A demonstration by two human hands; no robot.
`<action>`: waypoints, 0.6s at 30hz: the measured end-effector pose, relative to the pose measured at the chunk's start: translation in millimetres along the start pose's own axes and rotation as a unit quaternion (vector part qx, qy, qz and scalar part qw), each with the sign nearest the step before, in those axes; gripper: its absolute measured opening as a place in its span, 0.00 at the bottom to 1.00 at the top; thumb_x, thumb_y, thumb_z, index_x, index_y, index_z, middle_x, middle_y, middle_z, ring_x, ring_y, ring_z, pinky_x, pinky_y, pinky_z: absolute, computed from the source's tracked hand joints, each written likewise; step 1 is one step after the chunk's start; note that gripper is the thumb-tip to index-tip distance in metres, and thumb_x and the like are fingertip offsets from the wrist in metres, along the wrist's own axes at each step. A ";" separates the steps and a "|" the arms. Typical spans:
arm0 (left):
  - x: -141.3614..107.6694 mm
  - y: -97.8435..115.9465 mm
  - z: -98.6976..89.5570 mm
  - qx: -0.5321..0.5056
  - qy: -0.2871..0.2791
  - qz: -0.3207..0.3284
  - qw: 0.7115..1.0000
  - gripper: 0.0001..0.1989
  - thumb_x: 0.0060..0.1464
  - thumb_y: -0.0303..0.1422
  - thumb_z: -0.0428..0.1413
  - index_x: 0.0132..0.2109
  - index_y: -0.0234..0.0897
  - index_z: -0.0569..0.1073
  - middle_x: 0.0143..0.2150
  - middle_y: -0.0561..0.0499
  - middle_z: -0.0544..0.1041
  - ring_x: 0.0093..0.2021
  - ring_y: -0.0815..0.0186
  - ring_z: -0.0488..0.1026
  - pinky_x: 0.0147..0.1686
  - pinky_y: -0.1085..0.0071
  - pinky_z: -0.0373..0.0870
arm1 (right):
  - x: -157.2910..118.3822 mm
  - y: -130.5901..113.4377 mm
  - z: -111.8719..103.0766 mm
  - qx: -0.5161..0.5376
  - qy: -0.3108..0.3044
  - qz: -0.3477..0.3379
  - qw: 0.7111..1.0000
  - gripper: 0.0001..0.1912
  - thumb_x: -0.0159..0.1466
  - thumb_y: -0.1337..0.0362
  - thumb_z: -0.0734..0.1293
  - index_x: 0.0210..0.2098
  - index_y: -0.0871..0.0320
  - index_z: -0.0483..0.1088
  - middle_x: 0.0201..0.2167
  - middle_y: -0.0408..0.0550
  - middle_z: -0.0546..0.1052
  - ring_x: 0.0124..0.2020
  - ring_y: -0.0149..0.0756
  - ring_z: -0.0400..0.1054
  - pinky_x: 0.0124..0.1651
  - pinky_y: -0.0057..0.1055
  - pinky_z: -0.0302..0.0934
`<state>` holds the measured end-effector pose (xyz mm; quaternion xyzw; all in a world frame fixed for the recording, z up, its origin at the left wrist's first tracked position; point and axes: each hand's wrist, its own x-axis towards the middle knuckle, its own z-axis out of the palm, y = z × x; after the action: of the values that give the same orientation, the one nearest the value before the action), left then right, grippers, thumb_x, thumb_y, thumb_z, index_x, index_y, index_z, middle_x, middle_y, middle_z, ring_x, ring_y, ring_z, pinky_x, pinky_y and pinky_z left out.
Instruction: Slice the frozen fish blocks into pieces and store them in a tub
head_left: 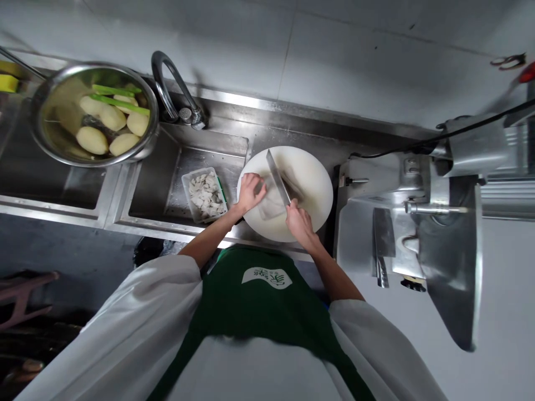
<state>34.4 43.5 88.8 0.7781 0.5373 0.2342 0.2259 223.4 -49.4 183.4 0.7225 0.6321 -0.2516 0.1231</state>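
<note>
My right hand [299,221] grips the handle of a cleaver [278,177], whose broad blade points away over a round white cutting board [320,192]. Under and beside the blade lies a thin, pale grey, partly see-through piece [271,205], darker on its right side; its kind is unclear. My left hand [249,192] is at the board's left edge with fingers curled inward, close to the pale piece. Whatever its fingertips hold is hidden. Left of the board, a clear plastic container [193,207] holds many small grey-white cut pieces [206,195].
The container stands in a steel sink [156,186] below a curved faucet [175,78]. At left, a large metal bowl [38,125] holds several peeled potatoes [92,140] and green stalks [121,103]. A slicing machine [449,245] stands at right, with another cleaver [383,234] lying on it.
</note>
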 end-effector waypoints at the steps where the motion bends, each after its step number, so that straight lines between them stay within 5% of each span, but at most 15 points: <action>1: -1.6 0.8 2.3 0.009 -0.023 0.012 1.000 0.14 0.68 0.40 0.52 0.52 0.38 0.75 0.56 0.41 0.74 0.60 0.51 0.66 0.63 0.52 0.62 | -2.3 -1.4 0.7 -0.002 -0.008 -0.008 1.000 0.18 0.79 0.63 0.50 0.61 0.65 0.61 0.45 0.63 0.82 0.48 0.51 0.79 0.50 0.36 0.66; 5: -7.9 4.2 13.7 0.045 -0.106 0.040 0.993 0.18 0.61 0.42 0.59 0.55 0.39 0.76 0.60 0.39 0.72 0.63 0.44 0.62 0.61 0.47 0.60 | -6.4 -5.5 7.3 0.012 -0.042 -0.014 0.999 0.18 0.79 0.63 0.50 0.61 0.65 0.62 0.46 0.64 0.81 0.50 0.51 0.79 0.51 0.37 0.67; 18: -9.2 -1.9 20.0 0.046 -0.130 0.026 0.990 0.21 0.61 0.44 0.59 0.57 0.40 0.77 0.64 0.38 0.69 0.64 0.40 0.62 0.64 0.43 0.56 | 24.8 -24.4 9.2 0.027 -0.085 -0.012 0.996 0.17 0.76 0.70 0.52 0.61 0.67 0.62 0.51 0.65 0.80 0.55 0.48 0.76 0.55 0.36 0.66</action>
<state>42.3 33.5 70.8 0.8250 0.4933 0.1121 0.2520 199.5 -28.7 166.2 0.6936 0.6214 -0.3302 0.1538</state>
